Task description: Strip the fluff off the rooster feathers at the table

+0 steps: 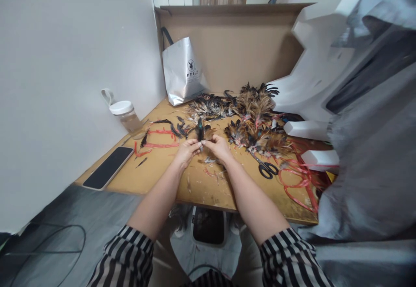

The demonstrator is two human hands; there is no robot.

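Over the middle of the wooden table [175, 183], both my hands pinch the base of a small bunch of dark and brown feathers [202, 132]. My left hand [188, 151] closes on it from the left, and my right hand [219, 147] grips it from the right, fingertips nearly touching. The feather tips fan upward, away from me. Behind my hands lie loose black feathers [178, 130] and a heap of dark feathers [212, 106]. Bundles of brown feathers [260, 139] rest to the right, with black-handled scissors [267, 169] just in front.
A phone [108, 167] and a white-lidded jar [125, 115] are on the left. Red plastic strips [162, 145] lie nearby, with a red tangle [299, 178] at right. A silver bag [182, 70] leans at the back. A bin [209, 226] stands below the table's front edge.
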